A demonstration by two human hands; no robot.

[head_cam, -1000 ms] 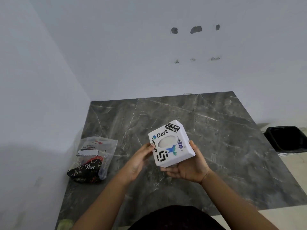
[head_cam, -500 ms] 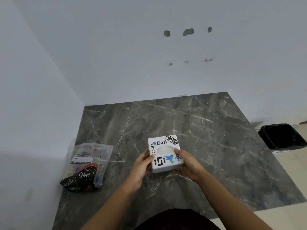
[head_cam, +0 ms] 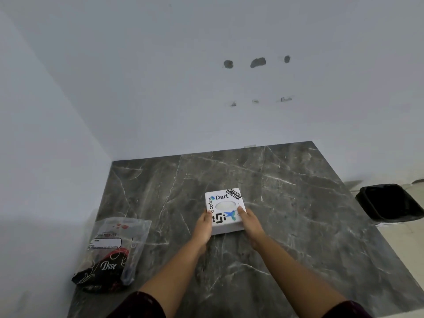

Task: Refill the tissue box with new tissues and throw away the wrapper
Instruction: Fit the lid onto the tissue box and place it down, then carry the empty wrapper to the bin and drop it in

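A white square tissue box (head_cam: 224, 210) covered in stickers rests flat on the dark marble table (head_cam: 286, 214), its oval opening facing up with white tissue showing inside. My left hand (head_cam: 204, 226) grips the box's left side with the thumb on top. On the right side, my right hand (head_cam: 249, 222) holds it the same way. A clear plastic wrapper (head_cam: 112, 253) with a black and red "Dove" print lies at the table's left edge, apart from both hands.
A black bin (head_cam: 390, 203) stands on the floor beyond the table's right edge. White walls close the table's far and left sides.
The box was held tilted above the table; both hands have lowered it and moved it away from me, and it now lies flat on the marble.
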